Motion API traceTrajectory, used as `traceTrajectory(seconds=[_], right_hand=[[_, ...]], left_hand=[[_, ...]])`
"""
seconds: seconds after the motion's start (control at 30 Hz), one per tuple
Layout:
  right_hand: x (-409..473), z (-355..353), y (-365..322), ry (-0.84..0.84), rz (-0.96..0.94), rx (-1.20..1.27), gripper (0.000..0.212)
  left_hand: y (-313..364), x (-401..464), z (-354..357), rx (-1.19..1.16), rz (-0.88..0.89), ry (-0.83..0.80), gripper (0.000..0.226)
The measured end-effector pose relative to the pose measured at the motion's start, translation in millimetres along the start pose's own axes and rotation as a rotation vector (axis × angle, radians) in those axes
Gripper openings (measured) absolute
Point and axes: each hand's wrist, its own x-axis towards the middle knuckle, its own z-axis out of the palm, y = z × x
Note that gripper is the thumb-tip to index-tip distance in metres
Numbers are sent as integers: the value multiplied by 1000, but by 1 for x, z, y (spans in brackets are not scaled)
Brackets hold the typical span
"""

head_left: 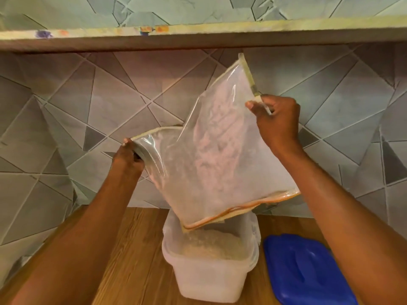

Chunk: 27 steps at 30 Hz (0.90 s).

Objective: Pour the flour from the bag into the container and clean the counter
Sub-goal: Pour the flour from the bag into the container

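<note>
I see wooden counter (136, 249) under tiled wall. Clear bag (211, 150) upended, mouth over container (211, 276), near counter's back edge. Flour (211, 244) heaped inside container. Blue lid (306, 269) flat just right of container. Left hand (128, 158) pinching bag's bottom corner; right hand (278, 119) clamped on bag's upper edge.

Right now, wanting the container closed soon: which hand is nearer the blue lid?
Right. The right hand grips the bag up above the blue lid; the left hand holds its far-left corner.
</note>
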Motion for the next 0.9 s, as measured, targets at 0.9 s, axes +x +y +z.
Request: traceTrajectory(seconds=[0.9], right_hand=[[12,4,6,-49,71,118,25]], left_hand=[[0,-7,-2,-73,-37,14,12]])
